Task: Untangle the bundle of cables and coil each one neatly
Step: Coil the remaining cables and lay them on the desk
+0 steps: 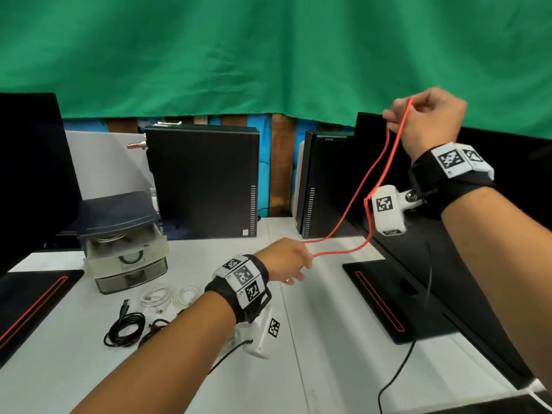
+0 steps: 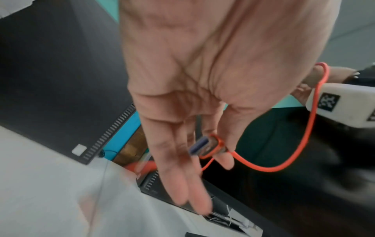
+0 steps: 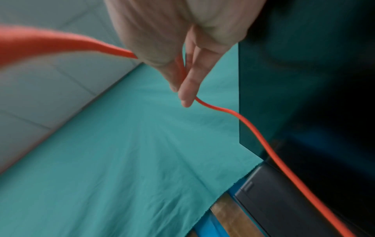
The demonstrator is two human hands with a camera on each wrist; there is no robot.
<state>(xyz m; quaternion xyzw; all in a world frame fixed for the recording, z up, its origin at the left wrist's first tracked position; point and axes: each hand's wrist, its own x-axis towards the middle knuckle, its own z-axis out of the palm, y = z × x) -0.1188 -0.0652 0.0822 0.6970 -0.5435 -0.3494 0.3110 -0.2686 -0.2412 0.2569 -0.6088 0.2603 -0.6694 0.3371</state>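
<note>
An orange cable [image 1: 355, 198] hangs doubled in the air between my two hands. My left hand [image 1: 294, 259] holds it low over the white table [image 1: 313, 324]; the left wrist view shows its metal plug [image 2: 205, 146] pinched between thumb and fingers, the other fingers straight. My right hand [image 1: 427, 115] is raised high at the right and pinches the cable's fold [image 3: 180, 67] between its fingers. A coiled black cable [image 1: 125, 327] and coiled white cables [image 1: 170, 295] lie on the table at the lower left.
Two black computer towers [image 1: 206, 177] stand at the back of the table. A stack of plastic drawers [image 1: 125, 246] sits at the left. Black monitor bases with red stripes [image 1: 379, 303] stand on both sides. A green cloth [image 1: 268, 55] hangs behind.
</note>
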